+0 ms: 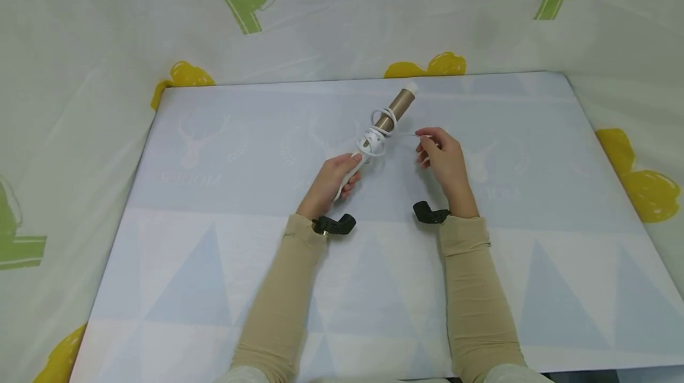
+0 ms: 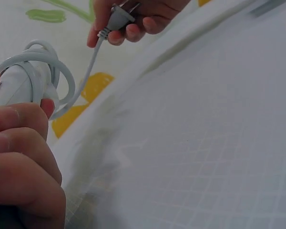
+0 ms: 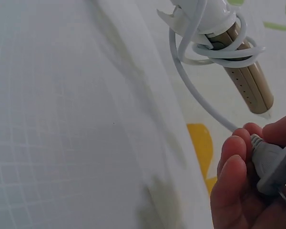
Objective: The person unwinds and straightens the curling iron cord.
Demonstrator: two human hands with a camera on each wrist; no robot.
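Note:
A curling iron with a gold barrel and a white handle slants up to the right above the table. My left hand grips it by the white handle. Several loops of white cord are wound around the handle end and the lower barrel. To the right, my right hand holds the two-pronged plug at the cord's end between thumb and fingers. From the plug, a short free stretch of cord runs back to the loops. In the right wrist view the barrel shows small holes and a pale tip.
Under both hands lies a table covered with a pale blue and white patterned cloth. Behind it and at the sides hangs a light curtain with green and yellow plant prints. Each wrist wears a black camera mount.

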